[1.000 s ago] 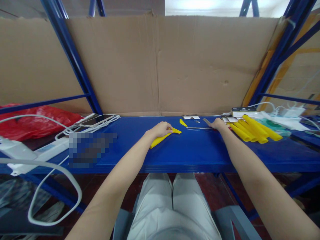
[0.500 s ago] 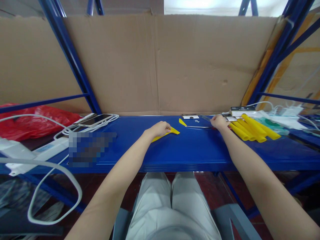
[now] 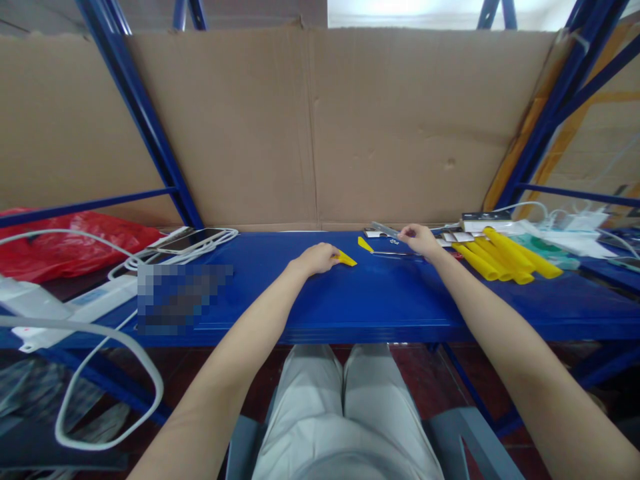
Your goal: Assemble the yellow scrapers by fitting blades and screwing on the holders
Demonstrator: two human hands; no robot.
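My left hand (image 3: 320, 258) is closed on a yellow piece of sheet (image 3: 347, 259) lying on the blue tabletop; one pointed end shows past my fingers, the rest is under the hand. My right hand (image 3: 418, 239) pinches one end of a clear flat strip (image 3: 384, 230) that looks like a ruler, its other end pointing left and away. Just below it on the table lies a thin metal rod-like tool (image 3: 393, 253), partly hidden by my right hand. A small yellow offcut (image 3: 365, 245) and several tiny light bits (image 3: 394, 242) are close by.
Several yellow rolls (image 3: 500, 257) lie at the right beside a small box (image 3: 485, 221). White cables (image 3: 220, 237), a power strip (image 3: 105, 297) and a red plastic bag (image 3: 85, 243) are on the left. A cardboard wall (image 3: 320, 133) stands behind the blue table (image 3: 360, 300).
My right hand has moved left from beside the yellow rolls, bringing the clear strip with it. My left hand has shifted slightly, covering more of the yellow piece.
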